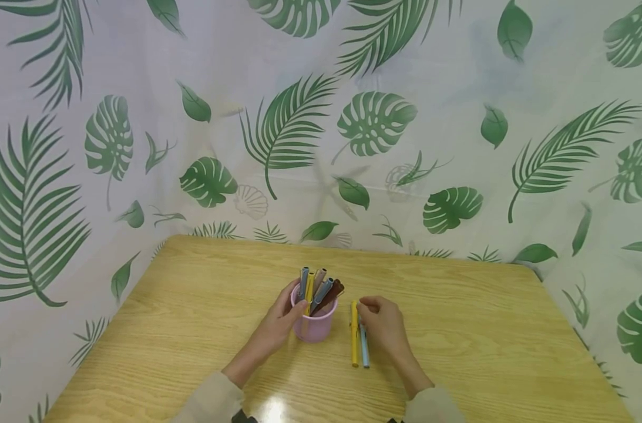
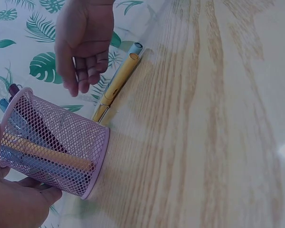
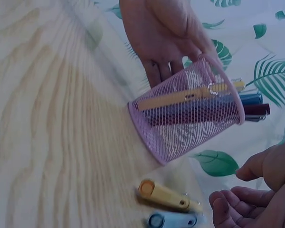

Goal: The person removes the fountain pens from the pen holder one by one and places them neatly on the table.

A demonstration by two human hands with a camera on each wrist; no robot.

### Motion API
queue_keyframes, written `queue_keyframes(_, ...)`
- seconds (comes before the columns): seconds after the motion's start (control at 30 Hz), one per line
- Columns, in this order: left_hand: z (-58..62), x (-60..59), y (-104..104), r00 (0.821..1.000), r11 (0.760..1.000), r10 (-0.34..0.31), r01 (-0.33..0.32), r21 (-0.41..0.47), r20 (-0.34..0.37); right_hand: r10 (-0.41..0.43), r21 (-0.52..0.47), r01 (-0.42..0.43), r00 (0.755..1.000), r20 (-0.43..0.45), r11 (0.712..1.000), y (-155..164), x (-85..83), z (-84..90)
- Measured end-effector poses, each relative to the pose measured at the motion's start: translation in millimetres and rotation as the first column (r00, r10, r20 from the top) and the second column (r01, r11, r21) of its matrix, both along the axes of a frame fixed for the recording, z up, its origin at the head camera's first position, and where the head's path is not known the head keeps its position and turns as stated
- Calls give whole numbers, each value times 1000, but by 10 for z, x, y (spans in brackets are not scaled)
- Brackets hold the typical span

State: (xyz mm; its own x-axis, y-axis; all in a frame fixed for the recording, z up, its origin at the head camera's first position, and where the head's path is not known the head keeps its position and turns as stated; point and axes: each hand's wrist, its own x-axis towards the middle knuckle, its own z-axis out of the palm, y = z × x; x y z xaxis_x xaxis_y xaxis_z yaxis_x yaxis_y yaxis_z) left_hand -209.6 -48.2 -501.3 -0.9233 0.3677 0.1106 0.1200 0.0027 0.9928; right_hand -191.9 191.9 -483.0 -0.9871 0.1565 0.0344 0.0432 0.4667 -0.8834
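One wooden table [image 1: 194, 317], seemingly leaf-curtained.

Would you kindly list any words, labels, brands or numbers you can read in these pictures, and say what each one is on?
None can be read.
The pink mesh cup, the pens in the cup, and the yellow pen and blue pen on the table show no legible print.
The backdrop bears only leaf patterns.
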Motion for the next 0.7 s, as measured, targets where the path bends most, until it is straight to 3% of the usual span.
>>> queue_keyframes(0.43,10,2,-6,1000,1000,-5,5,7,-6,79,-146,-91,993,-85,985,-262,48,238)
queue_keyframes(0.7,-3,-3,-6,1000,1000,0,0,4,1,88,-154,-107,988,-123,982,-347,55,296)
